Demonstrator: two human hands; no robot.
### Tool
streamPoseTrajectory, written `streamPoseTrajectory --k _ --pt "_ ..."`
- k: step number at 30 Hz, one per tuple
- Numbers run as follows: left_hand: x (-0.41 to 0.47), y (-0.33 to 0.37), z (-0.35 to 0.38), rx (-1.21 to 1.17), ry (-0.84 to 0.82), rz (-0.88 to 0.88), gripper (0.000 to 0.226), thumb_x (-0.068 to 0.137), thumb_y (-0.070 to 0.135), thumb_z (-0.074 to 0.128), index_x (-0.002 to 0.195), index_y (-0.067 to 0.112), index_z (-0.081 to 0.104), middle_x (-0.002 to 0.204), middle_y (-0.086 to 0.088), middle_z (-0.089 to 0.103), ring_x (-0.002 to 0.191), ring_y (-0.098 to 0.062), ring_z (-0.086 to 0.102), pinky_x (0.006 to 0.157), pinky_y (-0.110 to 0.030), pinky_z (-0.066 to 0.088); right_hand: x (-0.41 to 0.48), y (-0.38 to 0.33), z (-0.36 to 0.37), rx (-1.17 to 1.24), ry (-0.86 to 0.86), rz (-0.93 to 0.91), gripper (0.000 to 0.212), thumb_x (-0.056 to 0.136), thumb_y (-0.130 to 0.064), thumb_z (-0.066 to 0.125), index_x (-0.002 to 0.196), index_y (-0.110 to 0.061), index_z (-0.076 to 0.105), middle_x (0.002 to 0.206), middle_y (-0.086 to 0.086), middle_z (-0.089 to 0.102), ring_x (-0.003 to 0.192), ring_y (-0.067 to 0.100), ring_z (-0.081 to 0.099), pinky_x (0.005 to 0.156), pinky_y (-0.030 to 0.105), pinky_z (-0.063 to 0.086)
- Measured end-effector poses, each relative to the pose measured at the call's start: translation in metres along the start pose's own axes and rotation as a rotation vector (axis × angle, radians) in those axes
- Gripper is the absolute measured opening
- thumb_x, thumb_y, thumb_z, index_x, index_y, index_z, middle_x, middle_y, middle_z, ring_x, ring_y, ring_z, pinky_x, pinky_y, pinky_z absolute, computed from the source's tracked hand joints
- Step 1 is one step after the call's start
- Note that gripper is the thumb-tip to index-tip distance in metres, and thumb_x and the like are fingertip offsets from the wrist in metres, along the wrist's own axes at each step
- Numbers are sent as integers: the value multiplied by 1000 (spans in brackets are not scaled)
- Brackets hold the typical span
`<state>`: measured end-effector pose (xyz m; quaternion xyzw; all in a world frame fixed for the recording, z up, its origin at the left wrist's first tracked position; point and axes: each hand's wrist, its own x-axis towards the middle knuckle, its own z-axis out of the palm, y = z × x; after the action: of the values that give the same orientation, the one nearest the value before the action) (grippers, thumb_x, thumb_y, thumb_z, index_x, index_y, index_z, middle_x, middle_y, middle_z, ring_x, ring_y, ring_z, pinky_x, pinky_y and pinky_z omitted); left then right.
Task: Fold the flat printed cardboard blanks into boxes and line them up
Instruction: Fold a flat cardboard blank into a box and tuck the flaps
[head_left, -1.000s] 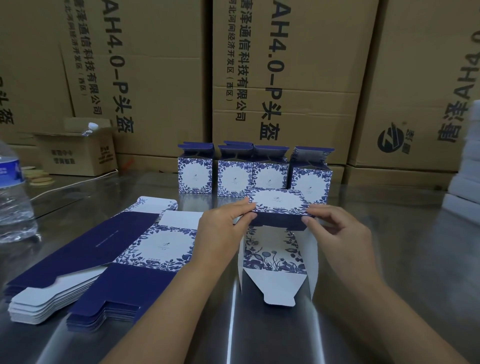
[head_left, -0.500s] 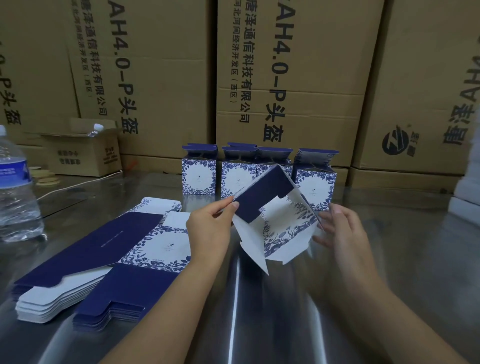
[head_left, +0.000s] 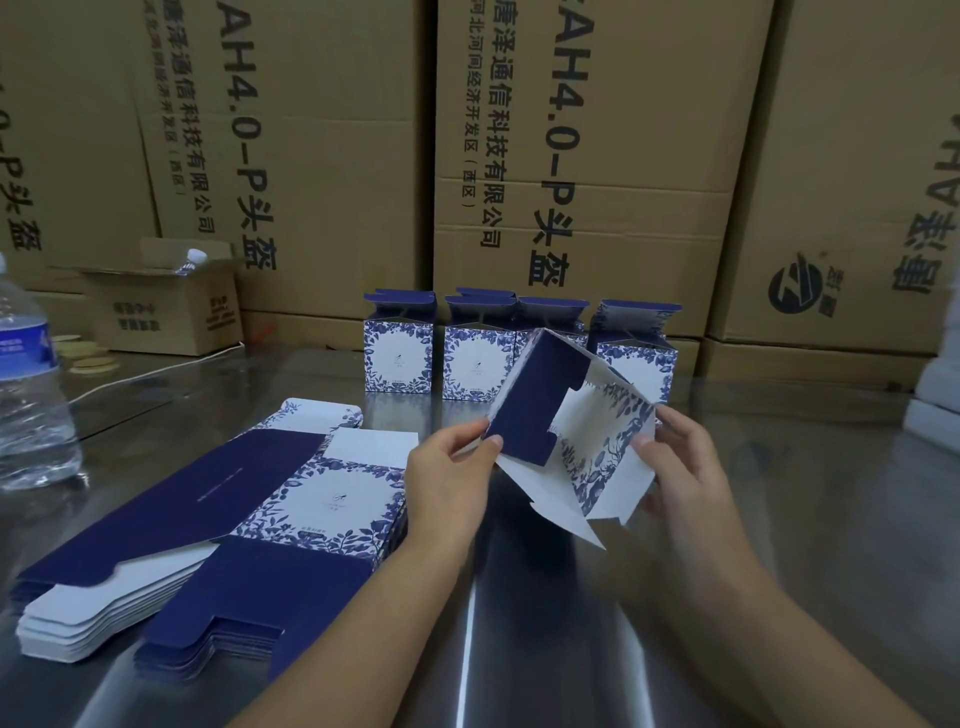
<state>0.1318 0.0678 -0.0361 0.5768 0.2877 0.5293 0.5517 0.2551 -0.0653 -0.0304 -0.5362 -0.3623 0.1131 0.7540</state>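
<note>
Head view: several folded boxes (head_left: 398, 358) stand in a row. The left hand (head_left: 447, 488) and right hand (head_left: 691, 467) each pinch one half-opened blank (head_left: 530, 405). A stack of flat blanks (head_left: 171, 519) waits unfolded.

A partly opened navy-and-white floral cardboard blank (head_left: 524, 410) is held tilted above a shiny steel table (head_left: 805, 519). The left hand (head_left: 447, 483) pinches the edge of its navy flap, and the right hand (head_left: 685, 467) grips its white floral side. Left of the hands lies a stack of flat printed blanks (head_left: 208, 509). Behind, a row of folded floral boxes (head_left: 398, 358) stands with top flaps open, before large brown shipping cartons (head_left: 597, 156). A clear plastic water bottle (head_left: 31, 395) stands far left.
</note>
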Motion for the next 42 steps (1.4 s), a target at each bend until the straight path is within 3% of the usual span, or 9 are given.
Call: streamPoseTrajectory --k 6,9,15,19,23,28,33,36,42 --pt "-2 0 2 83 3 -85 22 87 8 56 92 26 68 82 20 65 75 9 59 61 -3 42 -1 -4 -1 -119 0 -107 40 71 -24 58 103 -47 64 109 -17 65 95 5 64 79 30 49" --pt "-2 2 2 102 -36 -152 24 90 13 48 81 24 67 77 18 66 69 3 58 52 -7 39 -3 -6 -3 -172 -17 -124 41 79 -10 59 103 -42 68 102 8 66 88 33 61 72 42 52" --pt "-4 12 2 -8 -60 -221 45 91 27 34 68 25 72 81 10 73 81 -11 66 68 -27 48 -6 -11 1 -277 -42 -157 51 89 3 50 82 -41 73 122 -21 54 102 -19 49 73 -1 37" --pt "-7 10 3 132 -5 34 28 92 44 43 110 29 59 117 8 59 113 -12 53 95 -32 42 -11 -13 6 -400 -168 -155 41 93 3 45 93 -27 73 132 -20 43 100 -34 37 74 -7 31" --pt "-15 13 -1 300 -12 346 39 88 38 57 124 43 44 136 16 40 129 -1 29 106 -26 26 -12 -15 4 -495 -283 -151 35 95 1 43 109 -15 71 138 -26 34 103 -41 21 79 -11 23" --pt "-15 11 -2 450 -55 505 41 88 30 61 124 42 49 143 14 33 128 4 23 104 -23 24 -14 -22 6 -528 -319 -167 37 95 2 42 113 -15 69 136 -28 42 109 -32 33 90 -3 32" --pt "-15 12 1 447 -112 515 28 84 27 68 106 40 58 131 17 39 128 -5 32 107 -32 33 -15 -25 7 -541 -297 -173 41 90 7 44 109 -19 70 130 -24 47 89 -7 56 64 5 42" --pt "-15 13 0 441 -135 506 25 82 26 70 104 34 64 128 16 43 125 -5 38 106 -34 35 -14 -27 7 -526 -243 -211 40 86 4 52 95 -32 67 119 -22 52 89 -4 52 69 6 42" --pt "-21 16 2 464 -239 553 23 80 26 72 100 36 65 125 17 46 120 6 37 98 -6 28 -11 -27 4 -495 -73 -297 31 83 -10 66 87 -41 60 96 -17 56 77 0 53 68 24 44"
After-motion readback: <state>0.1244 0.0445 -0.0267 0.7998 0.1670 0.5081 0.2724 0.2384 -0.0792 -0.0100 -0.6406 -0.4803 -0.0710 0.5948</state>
